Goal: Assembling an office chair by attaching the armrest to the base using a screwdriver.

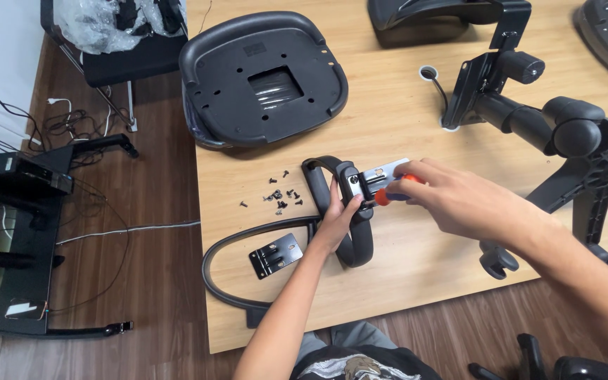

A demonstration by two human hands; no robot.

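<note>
My left hand point(337, 218) grips a black chair armrest point(357, 243) standing on edge on the wooden table point(402, 127). A silver metal bracket point(381, 174) sits at the armrest's top. My right hand point(452, 200) holds a screwdriver with an orange and blue handle point(392, 195) against that bracket. A second armrest point(248, 250) with its own silver plate point(276, 255) lies flat just left of my left hand. Several small dark screws point(279, 197) are scattered on the table beside the armrest.
An upturned black seat pan point(262, 77) lies at the table's back left. The chair base with castors point(571, 141) lies on the right. A grommet hole with a cable point(428, 72) is in the tabletop. Black stands and cables point(36, 183) cover the floor at left.
</note>
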